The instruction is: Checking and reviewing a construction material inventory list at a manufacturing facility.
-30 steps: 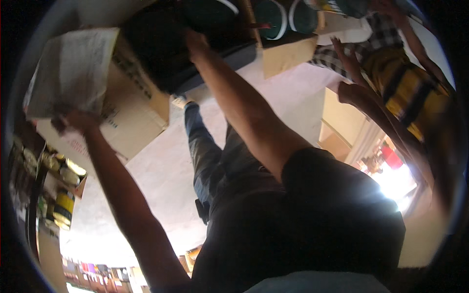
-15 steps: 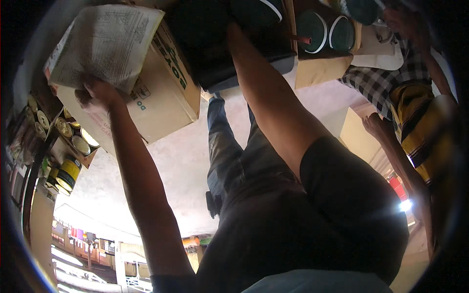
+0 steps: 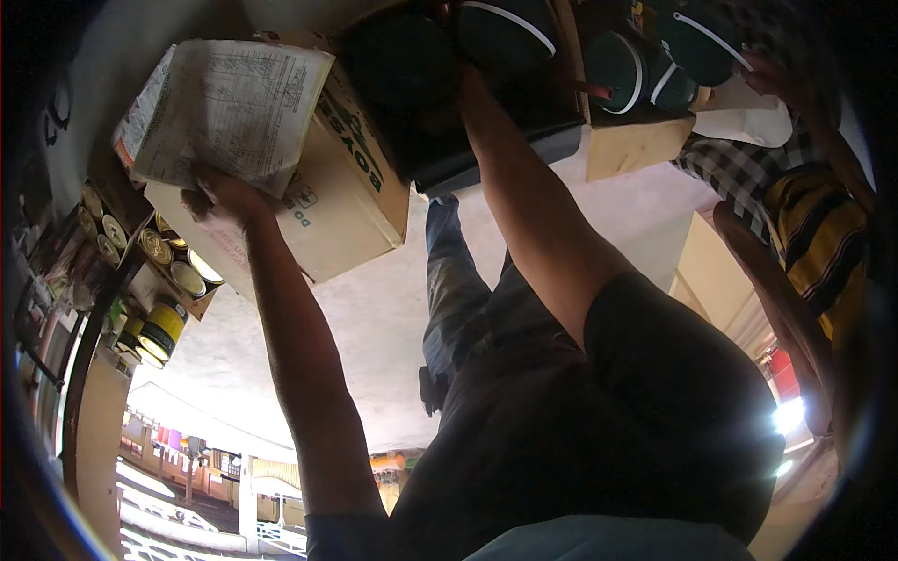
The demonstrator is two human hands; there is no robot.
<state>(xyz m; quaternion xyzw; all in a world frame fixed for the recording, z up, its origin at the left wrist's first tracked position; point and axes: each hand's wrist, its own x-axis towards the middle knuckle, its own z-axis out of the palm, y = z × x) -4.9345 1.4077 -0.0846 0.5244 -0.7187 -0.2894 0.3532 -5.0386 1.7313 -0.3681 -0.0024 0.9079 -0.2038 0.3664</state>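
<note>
My left hand grips the lower edge of a sheaf of printed papers, its fingers closed on it. The papers lie against a cardboard box, covering part of its top. My right arm reaches forward into a dark, black-edged space at the top centre. There my right hand is against a dark green round container, and shadow hides its fingers. Beside it stands another dark green container with a white band. Whether the right hand grips anything is not visible.
More dark green containers stand in a carton at right. A co-worker's hand touches a green container; striped yellow-and-black cloth shows below. Paint-type cans sit on shelving at left. Pale floor lies beneath.
The whole view has shifted, so things appear farther right and slightly lower. At the upper right, the green container by the co-worker's hand shows more fully. My left hand keeps hold of the papers.
</note>
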